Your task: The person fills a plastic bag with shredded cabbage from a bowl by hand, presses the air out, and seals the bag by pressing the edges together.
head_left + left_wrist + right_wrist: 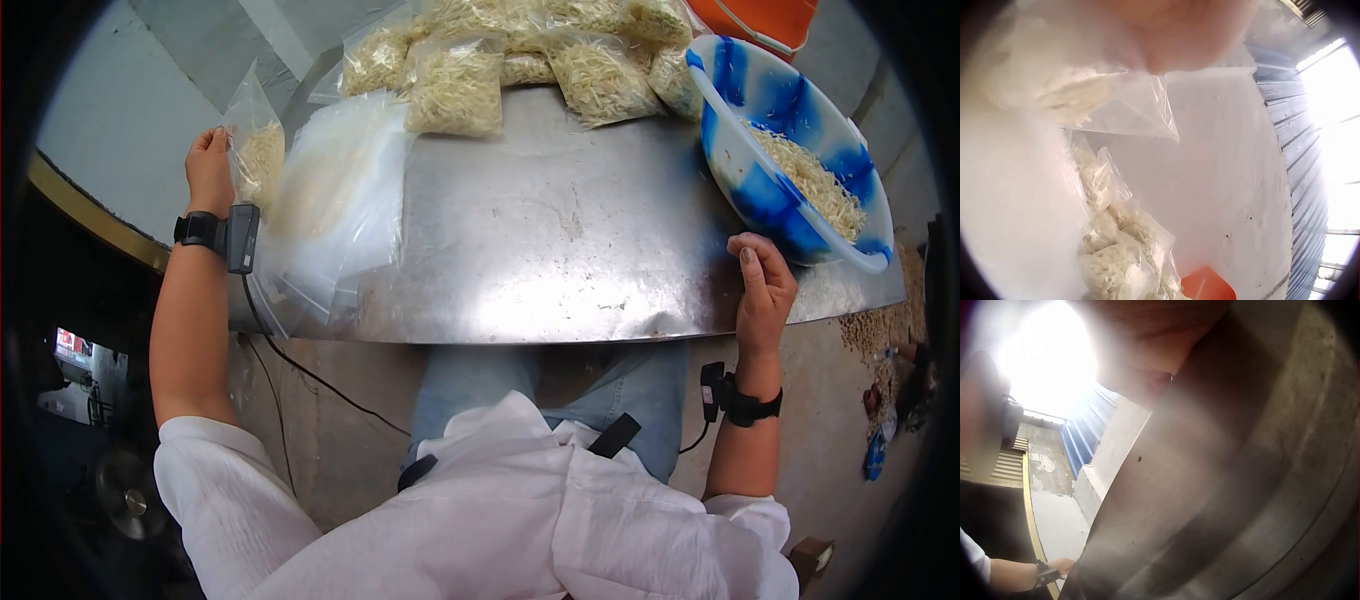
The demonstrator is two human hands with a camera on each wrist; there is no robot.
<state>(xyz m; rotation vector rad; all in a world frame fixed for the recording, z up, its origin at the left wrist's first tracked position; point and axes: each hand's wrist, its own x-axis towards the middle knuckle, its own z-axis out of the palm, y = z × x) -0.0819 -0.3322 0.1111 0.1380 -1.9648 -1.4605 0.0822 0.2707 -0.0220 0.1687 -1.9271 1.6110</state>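
Note:
At the table's left end my left hand (209,172) pinches the side of a clear plastic bag (258,165) partly filled with pale shredded strips. The bag stands upright with its empty top pointing up; the left wrist view shows its clear corner (1157,115) below the blurred hand. Beside it lies a stack of flat empty plastic bags (350,190). My right hand (768,290) hangs loosely curled at the front edge on the right, holding nothing visible. Just beyond it stands a blue and white basin (735,165), with loose pale strips (815,185) inside.
Several filled bags (455,85) are piled along the back of the metal table (540,220). An orange bucket (765,20) stands behind the basin. Cables (330,385) run from the wrist cameras, one under the table's left front edge.

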